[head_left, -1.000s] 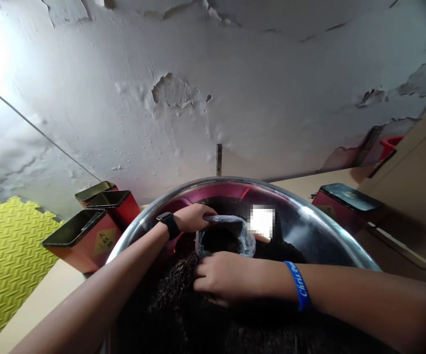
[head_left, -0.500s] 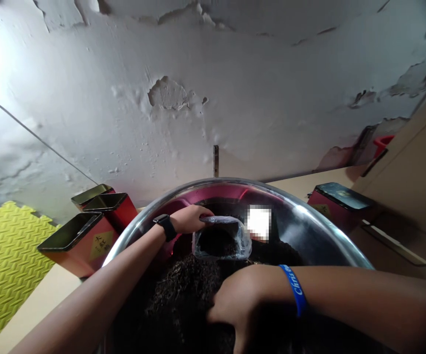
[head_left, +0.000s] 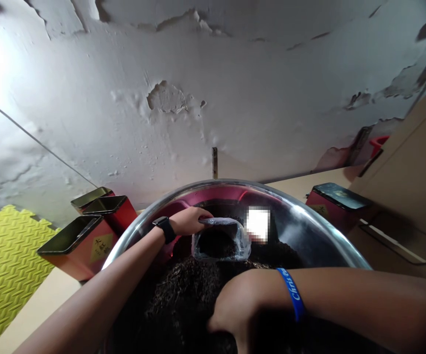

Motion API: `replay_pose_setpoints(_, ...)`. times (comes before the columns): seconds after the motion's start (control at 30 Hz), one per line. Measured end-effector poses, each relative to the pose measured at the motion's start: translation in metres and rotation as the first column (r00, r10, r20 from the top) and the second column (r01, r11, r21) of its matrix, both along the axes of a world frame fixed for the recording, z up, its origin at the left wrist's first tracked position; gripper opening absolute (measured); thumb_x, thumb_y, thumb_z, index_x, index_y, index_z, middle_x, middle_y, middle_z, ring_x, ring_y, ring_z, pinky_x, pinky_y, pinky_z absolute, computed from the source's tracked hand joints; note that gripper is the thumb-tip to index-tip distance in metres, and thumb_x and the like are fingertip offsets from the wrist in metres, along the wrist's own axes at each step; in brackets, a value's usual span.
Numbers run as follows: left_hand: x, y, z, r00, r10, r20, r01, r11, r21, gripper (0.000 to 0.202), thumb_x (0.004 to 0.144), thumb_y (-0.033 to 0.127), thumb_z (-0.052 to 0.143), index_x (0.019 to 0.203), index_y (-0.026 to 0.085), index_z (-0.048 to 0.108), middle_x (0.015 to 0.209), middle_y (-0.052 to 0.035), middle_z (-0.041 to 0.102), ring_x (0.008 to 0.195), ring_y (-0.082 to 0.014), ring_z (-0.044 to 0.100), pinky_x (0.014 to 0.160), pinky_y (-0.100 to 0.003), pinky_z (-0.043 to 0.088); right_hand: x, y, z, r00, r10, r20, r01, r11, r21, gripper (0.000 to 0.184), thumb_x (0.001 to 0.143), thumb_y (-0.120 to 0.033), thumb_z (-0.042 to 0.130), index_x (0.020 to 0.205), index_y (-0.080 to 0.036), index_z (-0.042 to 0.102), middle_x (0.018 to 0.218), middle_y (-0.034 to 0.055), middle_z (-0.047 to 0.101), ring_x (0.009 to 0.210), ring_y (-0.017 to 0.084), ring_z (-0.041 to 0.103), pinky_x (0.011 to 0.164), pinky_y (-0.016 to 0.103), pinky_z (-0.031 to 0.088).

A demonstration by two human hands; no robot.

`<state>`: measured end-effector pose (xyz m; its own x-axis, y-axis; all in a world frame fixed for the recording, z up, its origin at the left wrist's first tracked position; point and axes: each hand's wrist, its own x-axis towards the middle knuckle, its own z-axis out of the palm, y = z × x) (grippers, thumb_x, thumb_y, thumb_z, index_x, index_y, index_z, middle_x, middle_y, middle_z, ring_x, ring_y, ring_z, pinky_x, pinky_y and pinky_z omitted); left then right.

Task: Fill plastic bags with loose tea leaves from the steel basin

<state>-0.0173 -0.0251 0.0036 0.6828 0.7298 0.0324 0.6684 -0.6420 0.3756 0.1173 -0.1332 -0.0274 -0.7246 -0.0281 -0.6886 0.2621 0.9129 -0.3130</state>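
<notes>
A large shiny metal basin (head_left: pixel 319 231) holds a heap of dark dried tea leaves (head_left: pixel 183 290). On its far side, my left hand (head_left: pixel 189 221) is closed on the rim of a clear plastic bag (head_left: pixel 242 241). The bag's mouth gapes toward me, and its inside looks dark. My right hand (head_left: pixel 237 300) reaches down into the leaves in front of the bag, bent at the wrist. Its fingers are lost in the leaves and shadow, so whether they grasp any cannot be told.
Several open red tins (head_left: pixel 91 246) with dark rims stand left of the basin. Another red tin (head_left: pixel 340 196) stands to the right, beside a cardboard box (head_left: pixel 411 162). A yellow foam mat (head_left: pixel 10 265) covers the lower left. Behind rises a peeling wall (head_left: pixel 264 98).
The view has shifted very slightly. My left hand keeps its hold on the bag, and my right hand stays in the leaves, barely moved.
</notes>
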Motion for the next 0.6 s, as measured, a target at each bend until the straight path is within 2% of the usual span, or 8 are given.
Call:
replay_pose_setpoints(0.13, 0.000, -0.001, 0.001, 1.000, -0.011, -0.004, 0.011, 1.000, -0.006, 0.029, 0.077, 0.031, 0.046, 0.099, 0.021, 0.063, 0.090, -0.0009, 0.065, 0.075, -0.0138, 0.057, 0.067, -0.019, 0.040, 0.000, -0.007, 0.003, 0.997, -0.017, -0.079, 0.025, 0.994, 0.103, 0.053, 0.054, -0.035, 0.069, 0.100, -0.012, 0.058, 0.079, 0.0057, 0.064, 0.061, 0.017, 0.056, 0.047, 0.025, 0.036)
replay_pose_setpoints(0.37, 0.001, -0.001, 0.002, 1.000, -0.003, -0.002, 0.003, 1.000, -0.026, 0.028, 0.077, 0.028, 0.047, 0.098, 0.020, 0.063, 0.091, -0.0012, 0.065, 0.076, -0.0139, 0.057, 0.069, -0.020, 0.040, -0.001, -0.010, 0.000, 0.992, -0.061, -0.114, 0.072, 0.993, 0.095, 0.031, 0.054, -0.032, 0.067, 0.081, -0.018, 0.061, 0.067, 0.0007, 0.062, 0.055, 0.015, 0.054, 0.045, 0.025, 0.034)
replay_pose_setpoints(0.47, 0.001, -0.001, 0.001, 1.000, -0.001, -0.003, 0.001, 1.000, -0.018, 0.031, 0.078, 0.030, 0.046, 0.102, 0.021, 0.062, 0.092, -0.0013, 0.065, 0.077, -0.0144, 0.057, 0.069, -0.020, 0.040, -0.002, -0.010, -0.001, 0.990, -0.051, -0.132, 0.065, 0.993, 0.102, 0.033, 0.055, -0.033, 0.065, 0.085, -0.018, 0.062, 0.067, 0.0006, 0.063, 0.054, 0.015, 0.053, 0.043, 0.025, 0.034)
replay_pose_setpoints(0.6, 0.000, 0.000, 0.000, 1.000, -0.003, 0.000, 0.003, 1.000, -0.012, 0.032, 0.077, 0.029, 0.048, 0.105, 0.022, 0.061, 0.092, -0.0008, 0.065, 0.078, -0.0143, 0.057, 0.068, -0.020, 0.040, -0.001, -0.013, 0.004, 0.996, 0.007, -0.089, 0.006, 0.990, 0.142, 0.051, 0.057, -0.034, 0.065, 0.104, -0.013, 0.059, 0.082, 0.0050, 0.066, 0.060, 0.016, 0.055, 0.042, 0.024, 0.032)
